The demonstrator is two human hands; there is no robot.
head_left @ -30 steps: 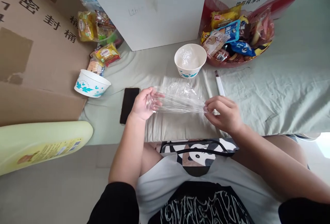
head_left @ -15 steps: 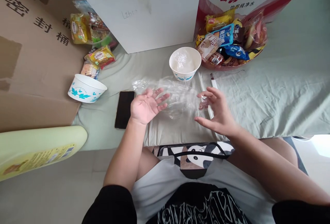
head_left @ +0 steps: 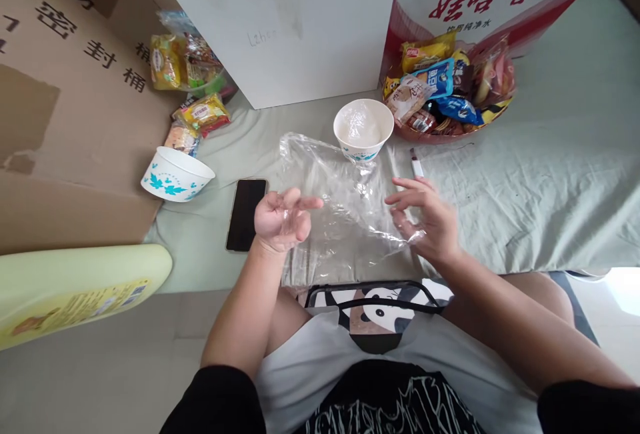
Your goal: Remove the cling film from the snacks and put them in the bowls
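Observation:
A sheet of clear, crinkled plastic film stretches between my two hands just over the cloth. My left hand is closed on its left side, index finger pointing out. On the right, my right hand pinches the film's edge between thumb and finger, its other fingers lifted. Just beyond the film stands a white paper bowl with blue leaf prints, clear plastic lying inside it. Close to my right fingertips is a white, dark-tipped pen-like tool, partly hidden by the hand.
Left of my hand lies a black phone. A second paper bowl rests tilted near snack packets and a cardboard box. A snack-filled basket and a white box stand behind. A yellow-green container is front left.
My spread hands have closed on the plastic film. The film is now pulled wider, with its right edge drawn toward me. The view has shifted slightly.

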